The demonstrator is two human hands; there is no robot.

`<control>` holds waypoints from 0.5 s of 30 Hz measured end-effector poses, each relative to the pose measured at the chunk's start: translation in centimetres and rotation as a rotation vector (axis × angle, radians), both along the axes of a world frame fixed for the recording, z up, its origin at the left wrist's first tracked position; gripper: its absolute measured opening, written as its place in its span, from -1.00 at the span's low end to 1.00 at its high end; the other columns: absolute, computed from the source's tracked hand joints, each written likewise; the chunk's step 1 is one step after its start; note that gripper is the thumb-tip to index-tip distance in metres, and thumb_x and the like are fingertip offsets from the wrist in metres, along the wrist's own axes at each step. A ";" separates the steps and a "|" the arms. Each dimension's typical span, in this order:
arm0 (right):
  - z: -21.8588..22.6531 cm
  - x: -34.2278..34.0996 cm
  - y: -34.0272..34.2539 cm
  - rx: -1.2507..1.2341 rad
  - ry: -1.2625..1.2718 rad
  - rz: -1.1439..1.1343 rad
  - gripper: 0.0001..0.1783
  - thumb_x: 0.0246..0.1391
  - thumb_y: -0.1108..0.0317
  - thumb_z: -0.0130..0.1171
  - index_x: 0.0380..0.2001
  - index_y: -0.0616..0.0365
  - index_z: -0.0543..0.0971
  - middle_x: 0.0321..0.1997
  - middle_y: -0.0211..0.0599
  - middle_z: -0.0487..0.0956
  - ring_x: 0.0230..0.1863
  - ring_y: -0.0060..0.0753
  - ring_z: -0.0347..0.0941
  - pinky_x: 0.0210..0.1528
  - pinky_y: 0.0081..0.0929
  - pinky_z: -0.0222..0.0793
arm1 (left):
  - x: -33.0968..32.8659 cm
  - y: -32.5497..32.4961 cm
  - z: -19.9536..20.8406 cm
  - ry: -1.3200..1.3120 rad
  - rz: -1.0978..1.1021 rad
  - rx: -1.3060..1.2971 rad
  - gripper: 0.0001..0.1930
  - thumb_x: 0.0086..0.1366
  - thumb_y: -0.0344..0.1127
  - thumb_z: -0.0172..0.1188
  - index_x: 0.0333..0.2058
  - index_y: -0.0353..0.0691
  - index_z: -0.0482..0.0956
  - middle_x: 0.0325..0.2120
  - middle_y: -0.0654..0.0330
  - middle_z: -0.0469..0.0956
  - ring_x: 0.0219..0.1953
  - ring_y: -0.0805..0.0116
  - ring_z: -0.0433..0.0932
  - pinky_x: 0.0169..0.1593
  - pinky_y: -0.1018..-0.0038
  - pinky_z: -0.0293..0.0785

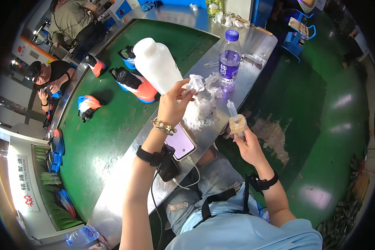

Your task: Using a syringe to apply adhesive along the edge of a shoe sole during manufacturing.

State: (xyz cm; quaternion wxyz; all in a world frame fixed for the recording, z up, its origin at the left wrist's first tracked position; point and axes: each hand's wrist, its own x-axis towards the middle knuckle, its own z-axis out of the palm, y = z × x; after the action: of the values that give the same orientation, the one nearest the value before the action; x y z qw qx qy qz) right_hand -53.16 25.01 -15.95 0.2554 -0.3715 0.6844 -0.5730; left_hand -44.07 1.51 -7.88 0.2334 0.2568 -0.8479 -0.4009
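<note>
My left hand (175,102) is closed on a crumpled white tissue (196,83), pinched between fingers and thumb above the metal strip of the table. Below it lies a frothy-looking white heap (199,114) on the metal. My right hand (250,149) sits just past the table edge, wrapped round a small dispenser with a clear narrow tip and a tan, crusted collar (237,125); my fingers hide its lower part. More crumpled tissue (213,85) lies beside a clear water bottle (229,62) with a purple cap. Under my left wrist is a phone (180,142) with its screen lit.
A big white plastic bottle (156,64) and several red-and-blue shoes (141,87) stand on the green conveyor belt (108,137). A white cable (194,177) hangs from the phone. Across the belt a person (52,79) handles a shoe. A blue trolley (296,37) stands far right.
</note>
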 end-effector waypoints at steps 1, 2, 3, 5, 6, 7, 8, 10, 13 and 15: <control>0.2 -0.1 -0.3 0.000 -0.002 0.003 -0.72 0.10 0.49 -0.09 -0.09 0.26 0.34 -0.22 -0.29 0.45 -0.23 -0.47 0.38 -0.13 -0.56 0.26 | 0.3 -0.1 0.1 0.050 -0.040 0.081 -0.73 0.18 -0.21 0.11 -0.26 -0.31 0.51 -0.36 0.18 0.58 -0.39 0.39 0.58 -0.24 0.54 0.43; 0.6 0.0 -0.5 -0.001 -0.101 0.029 -0.73 0.11 0.48 -0.09 -0.09 0.25 0.34 -0.20 -0.29 0.45 -0.21 -0.45 0.38 -0.13 -0.54 0.27 | 0.4 -0.5 -0.2 0.007 -0.030 0.005 -0.70 0.20 -0.21 0.10 -0.22 -0.35 0.49 -0.35 0.21 0.58 -0.36 0.41 0.56 -0.19 0.54 0.43; 1.0 0.1 -0.8 -0.002 -0.200 0.056 -0.74 0.11 0.46 -0.10 -0.10 0.24 0.34 -0.18 -0.29 0.45 -0.19 -0.44 0.38 -0.14 -0.51 0.27 | 0.6 -0.5 -0.3 0.005 -0.027 0.005 -0.70 0.20 -0.21 0.10 -0.22 -0.35 0.49 -0.35 0.21 0.58 -0.36 0.41 0.56 -0.19 0.54 0.43; 1.7 0.4 -1.6 -0.039 -0.088 0.051 -0.74 0.13 0.43 -0.11 -0.10 0.24 0.34 -0.20 -0.25 0.47 -0.21 -0.39 0.40 -0.16 -0.50 0.28 | 0.8 0.0 0.4 0.013 -0.061 -0.006 -0.69 0.15 -0.16 0.15 -0.27 -0.32 0.53 -0.41 0.05 0.57 -0.36 0.32 0.57 -0.23 0.43 0.45; 1.9 0.6 -1.9 -0.077 0.027 0.047 -0.74 0.14 0.40 -0.11 -0.10 0.24 0.35 -0.22 -0.21 0.48 -0.22 -0.34 0.42 -0.18 -0.50 0.29 | 0.9 0.0 0.2 0.010 -0.061 -0.004 -0.69 0.15 -0.16 0.15 -0.27 -0.32 0.53 -0.41 0.05 0.57 -0.36 0.32 0.57 -0.23 0.43 0.45; 2.1 0.7 -2.1 -0.077 0.024 0.050 -0.74 0.14 0.40 -0.11 -0.10 0.24 0.35 -0.22 -0.21 0.48 -0.22 -0.34 0.42 -0.18 -0.50 0.29 | 1.0 0.0 0.1 0.009 -0.064 0.027 -0.68 0.17 -0.15 0.12 -0.27 -0.33 0.53 -0.43 0.09 0.57 -0.36 0.34 0.55 -0.21 0.45 0.44; 2.2 0.8 -2.3 -0.055 0.045 0.045 -0.73 0.15 0.37 -0.12 -0.10 0.24 0.35 -0.28 -0.16 0.49 -0.27 -0.29 0.44 -0.21 -0.49 0.30 | 1.2 0.0 0.0 0.008 -0.067 0.058 -0.67 0.19 -0.14 0.10 -0.28 -0.34 0.53 -0.46 0.12 0.56 -0.37 0.36 0.54 -0.20 0.46 0.43; 2.5 1.1 -2.4 -0.031 0.063 0.041 -0.72 0.16 0.34 -0.12 -0.10 0.25 0.35 -0.33 -0.11 0.50 -0.31 -0.23 0.46 -0.24 -0.48 0.30 | 1.3 0.4 0.2 0.070 -0.123 0.078 -0.66 0.22 -0.14 0.07 -0.28 -0.35 0.52 -0.51 0.15 0.53 -0.40 0.40 0.51 -0.22 0.49 0.42; 3.1 1.4 -2.3 0.000 0.144 0.030 -0.70 0.16 0.31 -0.13 -0.09 0.26 0.36 -0.47 -0.03 0.48 -0.44 -0.13 0.45 -0.34 -0.46 0.30 | 1.6 0.7 1.2 0.064 -0.200 0.112 -0.67 0.26 -0.16 0.01 -0.26 -0.38 0.51 -0.53 0.26 0.48 -0.42 0.52 0.41 -0.24 0.58 0.35; 3.4 1.5 -2.2 0.018 0.170 0.047 -0.69 0.15 0.33 -0.11 -0.08 0.25 0.36 -0.58 -0.09 0.45 -0.58 -0.22 0.40 -0.47 -0.46 0.26 | 1.7 0.8 1.5 -0.005 -0.219 0.127 -0.67 0.29 -0.19 -0.02 -0.22 -0.39 0.49 -0.49 0.32 0.45 -0.41 0.61 0.33 -0.24 0.64 0.30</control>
State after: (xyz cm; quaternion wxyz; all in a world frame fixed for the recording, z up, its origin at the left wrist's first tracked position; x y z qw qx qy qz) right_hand -51.68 22.84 -12.58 0.2133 -0.4326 0.6998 -0.5269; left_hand -42.34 2.28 -6.39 0.1695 0.1776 -0.8444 -0.4762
